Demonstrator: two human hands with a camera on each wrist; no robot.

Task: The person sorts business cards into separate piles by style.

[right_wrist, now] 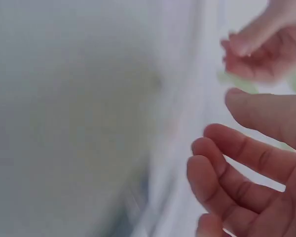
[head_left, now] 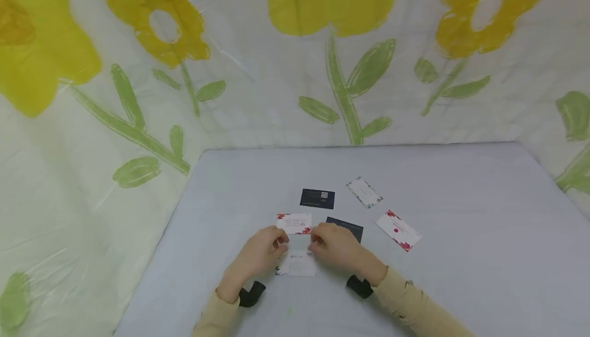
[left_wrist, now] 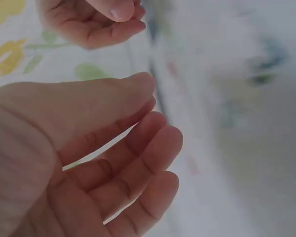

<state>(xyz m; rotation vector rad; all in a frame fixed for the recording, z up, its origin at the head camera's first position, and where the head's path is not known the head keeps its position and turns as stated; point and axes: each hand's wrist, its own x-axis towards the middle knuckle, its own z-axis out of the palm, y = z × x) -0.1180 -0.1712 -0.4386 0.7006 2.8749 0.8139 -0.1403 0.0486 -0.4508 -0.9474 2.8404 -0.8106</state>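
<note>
In the head view my left hand (head_left: 260, 250) is at the lower left corner of a white card with red flowers (head_left: 294, 223). My right hand (head_left: 338, 245) is by that card's lower right corner; whether either hand touches it I cannot tell. Below, a white card with leafy corners (head_left: 296, 265) lies between the hands. Both hands have loosely bent fingers. The left wrist view shows nothing between the thumb and fingers of the left hand (left_wrist: 108, 153). Likewise, the right hand (right_wrist: 256, 168) holds nothing in the right wrist view. Cards there are blurred.
A dark card (head_left: 350, 227) is partly hidden behind the right hand. Farther back are a black card with a QR code (head_left: 317, 198) and a leaf-bordered white card (head_left: 364, 192). Another red-flowered card (head_left: 398, 231) lies to the right. A flower-printed sheet (head_left: 276, 96) hangs behind the table (head_left: 461, 198).
</note>
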